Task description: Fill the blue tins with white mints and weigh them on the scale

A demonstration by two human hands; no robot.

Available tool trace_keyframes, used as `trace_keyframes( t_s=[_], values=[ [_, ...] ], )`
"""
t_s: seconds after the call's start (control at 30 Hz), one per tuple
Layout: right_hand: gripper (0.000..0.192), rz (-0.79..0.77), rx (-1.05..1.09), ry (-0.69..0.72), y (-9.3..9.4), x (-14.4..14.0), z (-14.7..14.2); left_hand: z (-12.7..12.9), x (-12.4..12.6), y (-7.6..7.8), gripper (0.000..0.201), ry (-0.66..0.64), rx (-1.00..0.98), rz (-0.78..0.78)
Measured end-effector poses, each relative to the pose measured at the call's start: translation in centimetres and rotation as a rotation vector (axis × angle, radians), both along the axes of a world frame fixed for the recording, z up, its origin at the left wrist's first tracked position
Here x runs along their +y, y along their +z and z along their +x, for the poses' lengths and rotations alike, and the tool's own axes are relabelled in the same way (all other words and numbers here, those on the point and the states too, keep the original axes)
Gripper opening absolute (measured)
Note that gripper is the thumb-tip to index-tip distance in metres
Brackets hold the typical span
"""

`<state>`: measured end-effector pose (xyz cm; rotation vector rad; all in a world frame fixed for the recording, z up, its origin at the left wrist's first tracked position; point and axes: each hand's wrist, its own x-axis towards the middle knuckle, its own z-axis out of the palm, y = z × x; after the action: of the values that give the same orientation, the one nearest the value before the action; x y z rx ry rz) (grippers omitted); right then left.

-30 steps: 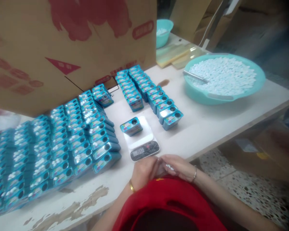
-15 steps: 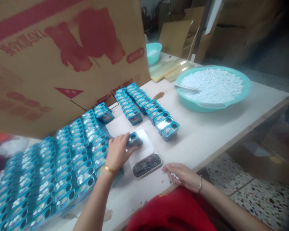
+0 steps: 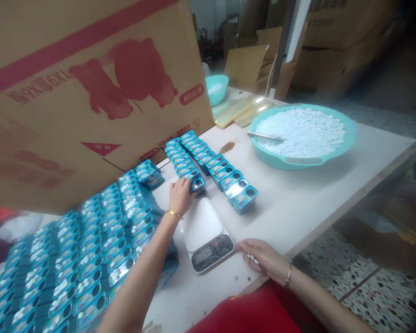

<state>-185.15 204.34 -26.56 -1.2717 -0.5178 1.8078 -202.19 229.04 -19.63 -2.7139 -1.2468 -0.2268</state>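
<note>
My left hand (image 3: 180, 196), with a gold bracelet at its wrist, has its fingers round a small blue box (image 3: 197, 185) with a dark round spot on top. That box is at the near end of a short row of similar boxes (image 3: 180, 159), just beyond the kitchen scale (image 3: 201, 226). The scale's white platform has nothing on it; its dark display faces me. Close to the scale's right corner, my right hand (image 3: 265, 260) is curled, palm up, around several small white pellets (image 3: 253, 259).
Long rows of blue boxes (image 3: 90, 259), many with white pellets on top, fill the left. Another row (image 3: 229, 178) stands right of the scale. A turquoise basin (image 3: 284, 162) of pellets holds a metal scoop handle (image 3: 263, 136). A large carton (image 3: 131, 134) stands behind, near a smaller basin (image 3: 217, 95).
My left hand has moved the blue box off the scale's platform, away from me to the end of the short row. My right hand stays beside the scale with the pellets.
</note>
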Motion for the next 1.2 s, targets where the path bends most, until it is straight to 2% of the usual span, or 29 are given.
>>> trace_keyframes(
  t_s=[0.1, 0.2, 0.37, 0.57, 0.63, 0.7, 0.77, 0.83, 0.9, 1.0, 1.1, 1.2],
  values=[
    [0.059, 0.007, -0.020, -0.010, -0.1, 0.7, 0.3, -0.9, 0.4, -0.9, 0.040, 0.000, -0.067, 0.014],
    [0.061, -0.006, -0.043, 0.010, 0.3, 1.8, 0.4, -1.9, 0.8, -0.2, 0.050, -0.036, -0.161, 0.053],
    [0.065, -0.029, -0.085, 0.031, 1.0, 3.0, 0.4, -2.9, 0.5, 1.5, 0.026, -0.179, -0.154, 0.107],
    [0.063, -0.033, -0.081, 0.044, 1.0, 3.1, 0.5, -1.7, -0.3, 0.9, 0.027, -0.256, -0.107, 0.090],
    [0.062, -0.035, -0.078, 0.050, 1.0, 3.1, 0.5, -1.6, 0.5, 1.2, 0.023, -0.219, -0.148, 0.096],
    [0.063, -0.038, -0.083, 0.053, 1.1, 3.2, 0.5, -2.4, 2.2, 1.7, 0.021, -0.109, -0.182, 0.124],
    [0.064, -0.044, -0.092, 0.059, 1.2, 3.2, 0.4, -4.0, 4.7, 2.3, 0.022, 0.099, -0.156, 0.172],
    [0.064, -0.055, -0.099, 0.067, 1.2, 3.2, 0.4, -6.1, 7.6, 2.6, 0.029, 0.337, -0.043, 0.198],
    [0.064, -0.067, -0.099, 0.074, 1.1, 3.3, 0.3, -8.1, 10.2, 2.5, 0.034, 0.480, 0.092, 0.176],
    [0.064, -0.070, -0.095, 0.077, 0.8, 3.4, 0.3, -9.9, 12.9, 1.6, 0.032, 0.463, 0.198, 0.113],
    [0.064, -0.068, -0.098, 0.067, 0.5, 3.5, 0.3, -10.1, 13.9, 1.1, 0.024, 0.396, 0.229, 0.085],
    [0.064, -0.058, -0.091, 0.061, 0.3, 3.5, 0.4, -9.9, 12.9, 2.5, 0.021, 0.333, 0.246, 0.075]
  ],
)
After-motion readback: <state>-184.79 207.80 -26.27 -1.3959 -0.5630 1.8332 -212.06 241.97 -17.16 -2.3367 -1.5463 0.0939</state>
